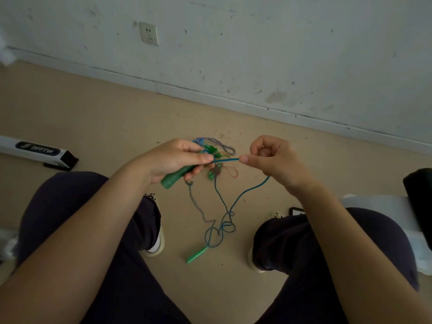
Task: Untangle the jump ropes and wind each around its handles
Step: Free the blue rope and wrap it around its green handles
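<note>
Between the knees, above the floor (pixel 117 118), a blue rope (pixel 225 160) runs taut from one hand to the other, then drops in a slack line to a snarl of loops beside a second green handle (pixel 197 254) lying on the floor. It looks light, thin and limp, likely to kink and slip, so it is best taken close to the handle and kept under tension. The left hand (pixel 174 160) is curled round a green handle (pixel 177 175), thumb pressing the rope. The right hand (pixel 272 160) pinches the rope between thumb and forefinger, other fingers curled. More tangled ropes (pixel 216 146) lie beyond the hands.
</note>
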A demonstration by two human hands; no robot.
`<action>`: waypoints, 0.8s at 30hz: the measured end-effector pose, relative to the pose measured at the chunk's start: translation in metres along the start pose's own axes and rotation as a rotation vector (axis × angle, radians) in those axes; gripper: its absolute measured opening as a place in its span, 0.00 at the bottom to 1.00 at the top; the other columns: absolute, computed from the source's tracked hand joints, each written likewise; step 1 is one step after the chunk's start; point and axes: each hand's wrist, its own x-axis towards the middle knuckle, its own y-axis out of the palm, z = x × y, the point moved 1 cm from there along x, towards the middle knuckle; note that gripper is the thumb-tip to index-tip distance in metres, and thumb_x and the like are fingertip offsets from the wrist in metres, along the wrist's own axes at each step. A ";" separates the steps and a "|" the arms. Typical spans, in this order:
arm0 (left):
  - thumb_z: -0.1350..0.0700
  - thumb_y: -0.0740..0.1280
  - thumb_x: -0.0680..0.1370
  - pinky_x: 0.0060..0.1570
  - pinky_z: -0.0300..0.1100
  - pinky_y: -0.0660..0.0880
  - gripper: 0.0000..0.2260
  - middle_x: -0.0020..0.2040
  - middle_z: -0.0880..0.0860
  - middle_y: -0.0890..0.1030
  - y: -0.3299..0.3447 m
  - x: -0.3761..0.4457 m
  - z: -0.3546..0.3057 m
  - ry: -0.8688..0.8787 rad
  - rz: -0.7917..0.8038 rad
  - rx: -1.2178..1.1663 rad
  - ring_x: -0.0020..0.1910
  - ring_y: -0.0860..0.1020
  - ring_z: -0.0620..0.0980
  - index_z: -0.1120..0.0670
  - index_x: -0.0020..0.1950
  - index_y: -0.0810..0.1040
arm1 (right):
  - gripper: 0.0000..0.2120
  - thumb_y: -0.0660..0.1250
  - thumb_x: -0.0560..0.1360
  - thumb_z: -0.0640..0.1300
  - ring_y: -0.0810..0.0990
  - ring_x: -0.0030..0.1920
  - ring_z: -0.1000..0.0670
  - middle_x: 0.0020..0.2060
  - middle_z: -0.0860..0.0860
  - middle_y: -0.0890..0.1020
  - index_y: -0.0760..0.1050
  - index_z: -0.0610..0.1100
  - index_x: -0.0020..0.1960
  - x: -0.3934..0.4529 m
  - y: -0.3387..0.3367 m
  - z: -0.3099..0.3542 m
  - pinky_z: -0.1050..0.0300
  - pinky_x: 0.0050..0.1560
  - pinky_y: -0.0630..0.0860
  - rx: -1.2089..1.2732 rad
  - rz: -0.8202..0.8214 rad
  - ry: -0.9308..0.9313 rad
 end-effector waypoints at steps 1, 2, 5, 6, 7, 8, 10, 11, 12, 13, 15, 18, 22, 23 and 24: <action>0.53 0.69 0.75 0.29 0.38 0.68 0.10 0.30 0.52 0.73 0.000 0.000 0.001 0.002 0.002 0.013 0.25 0.69 0.47 0.59 0.45 0.82 | 0.12 0.77 0.66 0.43 0.62 0.24 0.57 0.22 0.57 0.68 0.73 0.44 0.39 0.000 0.000 -0.001 0.65 0.26 0.61 0.016 0.009 0.001; 0.54 0.69 0.76 0.28 0.38 0.68 0.09 0.30 0.52 0.73 0.001 0.000 0.001 0.006 0.001 0.021 0.25 0.69 0.47 0.59 0.45 0.82 | 0.12 0.77 0.65 0.43 0.65 0.24 0.56 0.23 0.56 0.71 0.74 0.43 0.41 0.000 0.002 -0.002 0.64 0.27 0.64 0.031 0.033 0.005; 0.56 0.68 0.78 0.28 0.38 0.69 0.09 0.30 0.52 0.73 0.012 0.002 0.004 0.015 -0.002 -0.013 0.25 0.69 0.47 0.62 0.47 0.81 | 0.12 0.76 0.67 0.39 0.72 0.26 0.53 0.29 0.50 0.80 0.75 0.42 0.46 -0.001 0.017 -0.003 0.61 0.29 0.71 0.066 0.161 0.018; 0.55 0.69 0.77 0.29 0.39 0.69 0.09 0.30 0.52 0.73 0.016 0.003 0.004 0.017 0.011 -0.029 0.25 0.70 0.47 0.62 0.47 0.80 | 0.11 0.75 0.68 0.36 0.73 0.27 0.54 0.29 0.52 0.80 0.76 0.42 0.47 -0.002 0.023 -0.002 0.62 0.29 0.71 0.053 0.192 0.024; 0.55 0.69 0.77 0.29 0.40 0.70 0.09 0.31 0.53 0.74 0.019 0.003 0.003 0.020 0.031 -0.036 0.25 0.70 0.48 0.61 0.45 0.79 | 0.10 0.74 0.70 0.34 0.72 0.27 0.58 0.28 0.55 0.79 0.76 0.41 0.47 -0.003 0.028 -0.001 0.65 0.30 0.69 0.017 0.207 0.021; 0.56 0.68 0.78 0.30 0.40 0.70 0.08 0.31 0.53 0.74 0.021 0.003 0.003 0.023 0.051 -0.032 0.26 0.70 0.48 0.61 0.45 0.79 | 0.09 0.73 0.71 0.32 0.71 0.26 0.61 0.25 0.58 0.77 0.76 0.39 0.48 -0.003 0.030 0.000 0.69 0.30 0.67 -0.034 0.207 0.010; 0.56 0.67 0.79 0.30 0.40 0.70 0.08 0.32 0.53 0.75 0.019 0.003 0.001 0.027 0.057 -0.020 0.26 0.70 0.48 0.61 0.46 0.79 | 0.06 0.73 0.72 0.33 0.66 0.22 0.60 0.20 0.59 0.71 0.77 0.37 0.47 -0.003 0.028 0.001 0.71 0.28 0.62 -0.112 0.171 0.004; 0.57 0.67 0.79 0.30 0.40 0.70 0.08 0.32 0.53 0.75 0.016 0.003 0.000 0.029 0.040 -0.019 0.25 0.70 0.48 0.62 0.47 0.80 | 0.05 0.73 0.73 0.35 0.62 0.22 0.59 0.19 0.58 0.68 0.78 0.37 0.46 -0.002 0.023 0.002 0.68 0.27 0.60 -0.130 0.133 0.004; 0.57 0.66 0.80 0.29 0.39 0.69 0.09 0.31 0.53 0.75 0.012 0.002 -0.001 0.029 0.016 -0.018 0.25 0.69 0.47 0.62 0.49 0.81 | 0.03 0.72 0.74 0.37 0.60 0.23 0.59 0.19 0.58 0.66 0.78 0.40 0.45 -0.001 0.017 0.000 0.65 0.27 0.59 -0.137 0.079 0.002; 0.57 0.66 0.80 0.29 0.39 0.69 0.09 0.31 0.52 0.75 0.008 0.002 -0.001 0.028 -0.012 -0.017 0.25 0.69 0.47 0.63 0.50 0.82 | 0.03 0.72 0.75 0.38 0.60 0.24 0.56 0.20 0.57 0.65 0.78 0.43 0.43 0.001 0.011 -0.003 0.63 0.28 0.59 -0.138 0.003 0.000; 0.58 0.66 0.80 0.29 0.40 0.69 0.10 0.30 0.52 0.74 0.002 0.002 0.001 0.025 -0.056 -0.005 0.25 0.69 0.47 0.65 0.52 0.81 | 0.06 0.69 0.77 0.40 0.65 0.25 0.53 0.22 0.57 0.68 0.76 0.47 0.42 0.004 0.000 -0.009 0.58 0.30 0.64 -0.104 -0.185 0.015; 0.58 0.66 0.80 0.30 0.40 0.70 0.10 0.30 0.51 0.74 0.000 0.003 0.004 0.007 -0.070 0.036 0.26 0.70 0.47 0.65 0.52 0.81 | 0.07 0.66 0.78 0.35 0.73 0.28 0.51 0.30 0.51 0.76 0.72 0.46 0.45 0.005 -0.003 -0.010 0.56 0.34 0.72 0.032 -0.314 0.026; 0.58 0.67 0.80 0.30 0.41 0.70 0.09 0.31 0.52 0.75 0.011 0.004 0.005 0.008 -0.031 0.019 0.26 0.70 0.48 0.63 0.49 0.81 | 0.14 0.73 0.72 0.35 0.77 0.32 0.51 0.36 0.47 0.81 0.74 0.43 0.55 0.001 0.014 -0.006 0.58 0.36 0.76 0.088 0.008 0.038; 0.57 0.67 0.80 0.30 0.41 0.71 0.09 0.31 0.52 0.75 0.014 0.004 0.004 0.011 -0.012 0.001 0.27 0.70 0.48 0.63 0.48 0.81 | 0.15 0.75 0.70 0.36 0.77 0.32 0.51 0.36 0.46 0.82 0.75 0.44 0.54 0.000 0.021 -0.007 0.59 0.35 0.75 0.074 0.086 0.037; 0.57 0.67 0.80 0.30 0.41 0.71 0.08 0.31 0.53 0.75 0.018 0.004 0.003 0.012 0.009 -0.019 0.27 0.71 0.49 0.61 0.46 0.81 | 0.14 0.76 0.69 0.38 0.77 0.33 0.52 0.37 0.46 0.82 0.76 0.45 0.52 -0.001 0.027 -0.008 0.60 0.34 0.74 0.045 0.136 0.030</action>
